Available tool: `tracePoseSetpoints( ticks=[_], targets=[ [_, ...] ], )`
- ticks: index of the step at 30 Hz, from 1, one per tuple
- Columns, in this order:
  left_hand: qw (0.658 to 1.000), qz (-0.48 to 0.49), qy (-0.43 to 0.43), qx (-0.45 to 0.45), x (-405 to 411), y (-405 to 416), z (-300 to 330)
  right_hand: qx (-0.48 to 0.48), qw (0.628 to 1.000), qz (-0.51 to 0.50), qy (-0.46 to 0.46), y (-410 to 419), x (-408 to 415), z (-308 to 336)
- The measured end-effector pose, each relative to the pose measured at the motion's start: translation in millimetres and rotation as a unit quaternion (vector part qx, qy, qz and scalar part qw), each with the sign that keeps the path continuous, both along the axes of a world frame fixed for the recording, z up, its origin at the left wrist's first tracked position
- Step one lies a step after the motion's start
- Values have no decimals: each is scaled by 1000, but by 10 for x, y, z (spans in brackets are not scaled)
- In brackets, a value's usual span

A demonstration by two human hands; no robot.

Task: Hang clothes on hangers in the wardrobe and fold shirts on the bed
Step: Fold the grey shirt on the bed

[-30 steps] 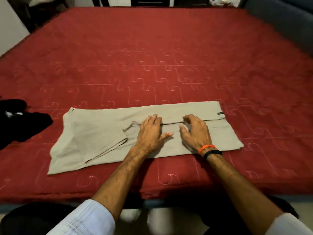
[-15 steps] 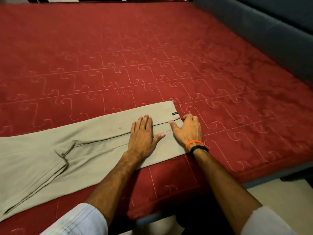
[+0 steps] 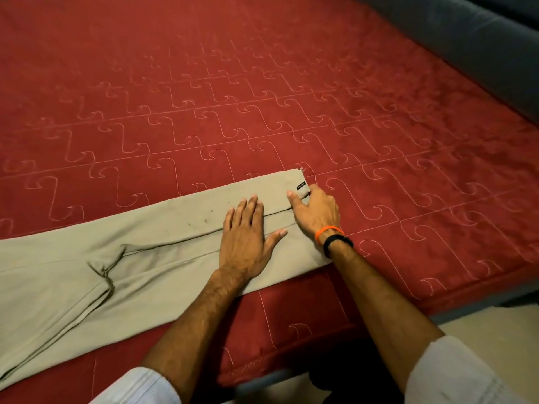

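Observation:
A beige garment (image 3: 145, 258), folded lengthwise into a long strip, lies across the near part of the red quilted bed (image 3: 291, 97). My left hand (image 3: 245, 237) lies flat on it with fingers straight and spread, pressing the fabric down near its right end. My right hand (image 3: 316, 214), with orange and black bands at the wrist, is at the strip's right end just below a small dark label (image 3: 301, 186). Its thumb is on top of the cloth and its fingers curl round the end edge, pinching it.
A grey padded bed frame (image 3: 481, 53) runs along the far right side of the bed. Pale floor (image 3: 481, 325) shows beyond the bed's near right corner. The garment's left part runs out of view at the left edge.
The view has swung right, so the black clothing at the left is out of frame. Both hands slid right along the garment; my right hand reached its end and now pinches the edge.

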State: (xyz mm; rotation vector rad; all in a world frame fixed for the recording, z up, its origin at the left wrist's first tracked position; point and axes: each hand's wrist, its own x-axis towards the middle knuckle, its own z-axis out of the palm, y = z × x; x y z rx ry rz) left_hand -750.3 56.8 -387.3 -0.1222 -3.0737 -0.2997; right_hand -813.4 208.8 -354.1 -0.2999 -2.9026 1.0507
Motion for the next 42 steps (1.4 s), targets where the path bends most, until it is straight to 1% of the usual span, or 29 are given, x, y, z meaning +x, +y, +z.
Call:
tracePoseSetpoints(
  ticks=[3, 6, 7, 8, 9, 11, 13, 14, 16, 17, 19, 21, 22, 23, 24, 25, 26, 27, 29, 31, 32, 33, 34, 35, 36, 37, 38, 39, 42],
  targets=[
    [1000, 1, -1, -1, 10, 6, 17, -48, 999, -17, 6, 33, -22, -35],
    [999, -3, -11, 51, -15, -9, 47, -56, 997, -2, 46, 9, 0, 13],
    [995, -7, -10, 99, -17, -26, 61, -57, 996, 7, 61, -28, 12, 54],
    [984, -7, -7, 180, -14, -52, 100, -60, 995, 17, 76, -75, 25, 110],
    [960, 9, 2, 279, 9, -85, 176, -62, 993, 28, 92, -144, 50, 179],
    [895, 70, 12, 441, 49, -167, 325, -61, 990, 56, 116, -312, 99, 309],
    [826, 134, 15, 547, 74, -288, 486, -48, 985, 99, 130, -547, 193, 421],
    [777, 164, 11, 607, 113, -366, 577, -35, 983, 125, 132, -698, 259, 470],
    [656, 214, -29, 723, 208, -547, 761, -1, 975, 177, 136, -1019, 404, 545],
    [608, 222, -48, 761, 286, -687, 824, 5, 969, 206, 139, -1212, 497, 569],
    [540, 229, -74, 806, 436, -983, 877, -39, 955, 268, 119, -1555, 691, 609],
    [505, 243, -80, 825, 564, -1268, 892, -138, 939, 314, 37, -1798, 849, 620],
    [505, 254, -88, 820, 632, -1410, 880, -197, 927, 318, -11, -1899, 911, 609],
    [514, 266, -103, 809, 664, -1516, 843, -262, 914, 305, -52, -1946, 950, 594],
    [529, 283, -114, 792, 707, -1619, 808, -312, 904, 283, -80, -1976, 987, 563],
    [551, 306, -116, 768, 741, -1693, 781, -334, 902, 259, -85, -1971, 1002, 529],
    [572, 331, -104, 744, 763, -1743, 767, -314, 915, 244, -64, -1933, 990, 492],
    [584, 342, -90, 731, 769, -1801, 760, -260, 936, 237, -27, -1889, 963, 443],
    [598, 332, -80, 725, 756, -1875, 754, -144, 960, 234, 51, -1762, 917, 346],
    [611, 326, -79, 717, 732, -1917, 772, -67, 960, 256, 94, -1651, 891, 247],
    [633, 332, -69, 696, 738, -1945, 787, -28, 957, 275, 87, -1620, 892, 192],
    [677, 346, -49, 648, 753, -1980, 790, 14, 952, 298, 72, -1598, 901, 144],
    [734, 365, -22, 572, 770, -2009, 774, 49, 946, 316, 54, -1582, 905, 81],
    [796, 384, 11, 468, 803, -2036, 746, 77, 940, 329, 48, -1579, 917, 31],
    [846, 389, 57, 361, 845, -2049, 723, 99, 936, 334, 54, -1586, 931, 0],
    [880, 374, 110, 272, 881, -2056, 685, 116, 934, 330, 70, -1606, 943, -21],
    [904, 343, 148, 208, 906, -2055, 647, 133, 934, 320, 90, -1638, 954, -21],
    [922, 303, 158, 181, 919, -2034, 602, 150, 933, 308, 110, -1677, 961, -22],
    [975, 135, 86, 151, 914, -1858, 461, 178, 917, 321, 158, -1794, 956, -27]
  ],
)
